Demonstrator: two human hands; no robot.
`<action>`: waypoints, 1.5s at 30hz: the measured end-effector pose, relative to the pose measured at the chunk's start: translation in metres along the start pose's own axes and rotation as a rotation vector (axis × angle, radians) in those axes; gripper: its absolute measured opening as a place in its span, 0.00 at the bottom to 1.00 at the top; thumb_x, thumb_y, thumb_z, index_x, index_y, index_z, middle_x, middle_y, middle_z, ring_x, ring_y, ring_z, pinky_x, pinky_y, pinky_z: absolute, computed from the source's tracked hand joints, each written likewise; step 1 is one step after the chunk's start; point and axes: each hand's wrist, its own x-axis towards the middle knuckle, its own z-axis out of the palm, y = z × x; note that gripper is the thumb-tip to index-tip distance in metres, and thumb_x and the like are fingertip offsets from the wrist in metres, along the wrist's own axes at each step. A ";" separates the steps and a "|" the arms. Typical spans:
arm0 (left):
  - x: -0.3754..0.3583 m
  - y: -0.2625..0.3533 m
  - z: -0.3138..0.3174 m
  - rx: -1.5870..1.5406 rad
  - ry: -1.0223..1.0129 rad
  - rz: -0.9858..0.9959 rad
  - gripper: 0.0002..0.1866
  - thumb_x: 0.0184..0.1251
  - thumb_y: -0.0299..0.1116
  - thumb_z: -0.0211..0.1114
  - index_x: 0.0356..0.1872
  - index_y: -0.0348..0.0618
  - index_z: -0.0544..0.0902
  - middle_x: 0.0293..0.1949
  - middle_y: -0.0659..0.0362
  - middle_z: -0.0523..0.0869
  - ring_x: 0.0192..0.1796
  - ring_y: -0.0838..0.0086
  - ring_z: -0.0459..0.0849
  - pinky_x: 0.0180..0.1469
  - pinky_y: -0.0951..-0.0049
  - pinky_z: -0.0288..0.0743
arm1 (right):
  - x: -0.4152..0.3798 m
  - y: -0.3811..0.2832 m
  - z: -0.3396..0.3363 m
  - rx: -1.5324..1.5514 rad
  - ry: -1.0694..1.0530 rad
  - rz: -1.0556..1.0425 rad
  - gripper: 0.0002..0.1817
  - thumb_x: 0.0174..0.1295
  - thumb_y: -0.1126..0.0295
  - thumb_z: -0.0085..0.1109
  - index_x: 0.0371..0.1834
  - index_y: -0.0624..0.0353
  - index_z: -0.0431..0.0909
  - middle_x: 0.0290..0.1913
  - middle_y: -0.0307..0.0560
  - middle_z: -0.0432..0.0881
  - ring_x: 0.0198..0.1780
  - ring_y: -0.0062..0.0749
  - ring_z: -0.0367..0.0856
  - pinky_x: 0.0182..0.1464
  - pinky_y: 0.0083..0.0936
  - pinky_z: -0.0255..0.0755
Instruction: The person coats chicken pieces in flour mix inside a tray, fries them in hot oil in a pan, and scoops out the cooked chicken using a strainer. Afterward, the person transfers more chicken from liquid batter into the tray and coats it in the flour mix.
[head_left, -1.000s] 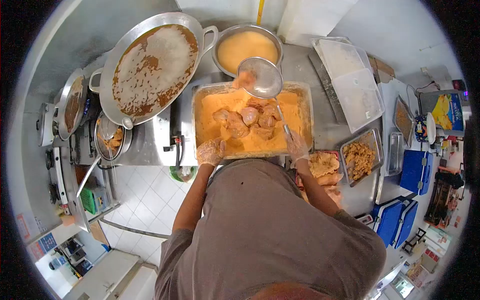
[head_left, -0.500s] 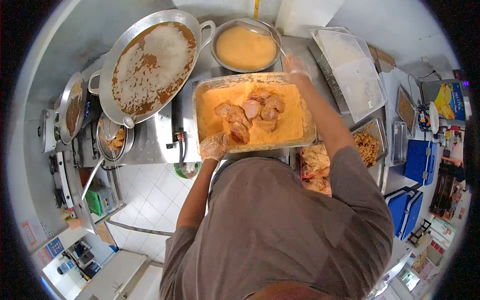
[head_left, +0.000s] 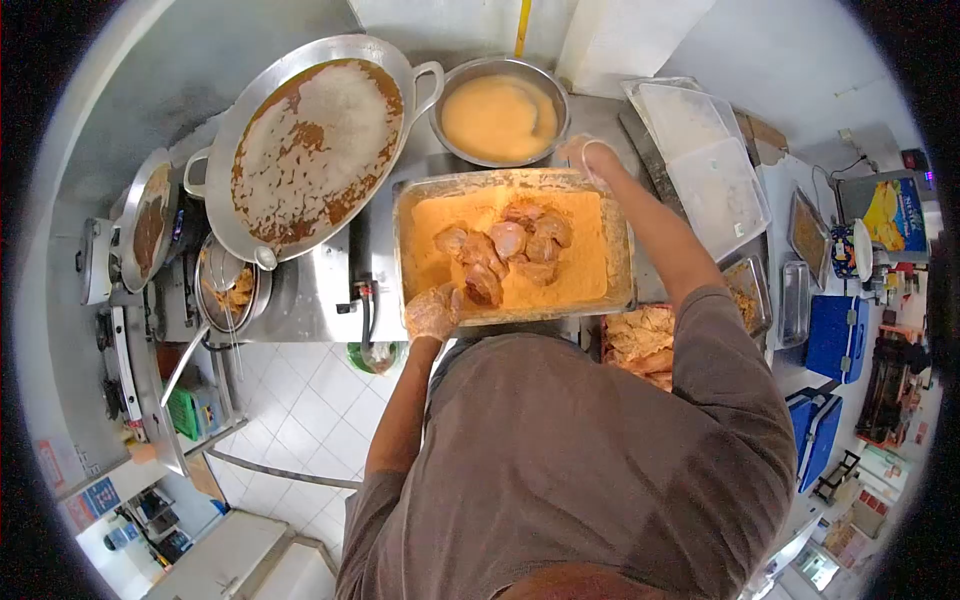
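Observation:
My left hand (head_left: 432, 313), in a thin clear glove caked with flour, is closed round the near-left rim of a rectangular tray (head_left: 622, 285). Orange seasoned flour (head_left: 575, 285) fills the tray, and several raw, marinated chicken pieces (head_left: 508, 240) sit on it in the middle. Just beyond the tray's far right corner is my right hand (head_left: 590, 160), gloved too and closed. It is at the near right rim of a round metal bowl (head_left: 440, 125) of pale orange liquid batter. A ladle (head_left: 546, 124) shows faintly in the batter near that hand; its handle is blurred and mostly hidden.
A big two-handled wok (head_left: 420, 90) of foaming brown oil stands left of the bowl. Farther left are a second pan (head_left: 150, 215) and a strainer (head_left: 228, 285) with fried pieces. Clear plastic lids (head_left: 705, 160) lie at right. Another container of coated chicken (head_left: 640, 345) is beside my body.
My right hand has come down towards me, and the ladle has swung from the bowl's far side to its near right. My left hand stays at the tray's corner. The view has shifted slightly.

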 end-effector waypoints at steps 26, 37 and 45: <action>0.084 -0.003 0.062 -0.010 -0.412 -0.408 0.43 0.74 0.68 0.34 0.74 0.42 0.66 0.68 0.36 0.71 0.71 0.50 0.72 0.70 0.54 0.65 | -0.155 0.125 0.150 -0.557 -0.109 0.217 0.32 0.73 0.60 0.47 0.79 0.53 0.55 0.70 0.59 0.71 0.61 0.53 0.77 0.59 0.43 0.75; 0.080 0.006 0.113 -0.893 -0.640 -0.441 0.46 0.73 0.71 0.37 0.74 0.39 0.65 0.70 0.44 0.72 0.68 0.53 0.75 0.70 0.56 0.65 | -0.139 0.133 0.189 -0.173 -0.604 -0.159 0.27 0.65 0.60 0.63 0.67 0.54 0.74 0.71 0.49 0.71 0.68 0.44 0.73 0.69 0.43 0.68; 0.081 0.073 0.077 -1.898 -0.779 -0.658 0.48 0.64 0.76 0.53 0.72 0.47 0.68 0.61 0.54 0.79 0.59 0.62 0.80 0.59 0.55 0.79 | -0.157 0.124 0.214 1.316 -0.452 0.498 0.24 0.63 0.71 0.60 0.64 0.57 0.77 0.63 0.48 0.80 0.63 0.36 0.80 0.65 0.40 0.75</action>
